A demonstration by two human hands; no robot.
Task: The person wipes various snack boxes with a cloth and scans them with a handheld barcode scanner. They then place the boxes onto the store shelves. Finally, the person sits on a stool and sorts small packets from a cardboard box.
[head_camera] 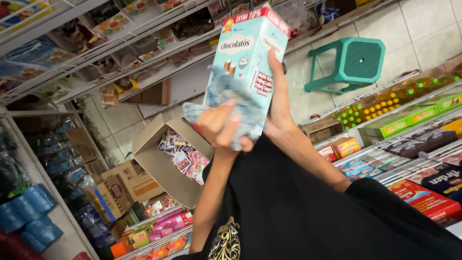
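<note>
My right hand grips a tall light-blue snack box with a red top band, holding it up in front of me with the thumb lying along its front face. My left hand presses a crumpled blue-grey cloth against the lower front of the box. Both arms rise out of my black shirt at the bottom of the view.
An open cardboard carton of small snack packets sits on the tiled floor below the box. A teal plastic stool stands at the upper right. Stocked shop shelves run along the right, with more shelves at the upper left and stacked cartons at the left.
</note>
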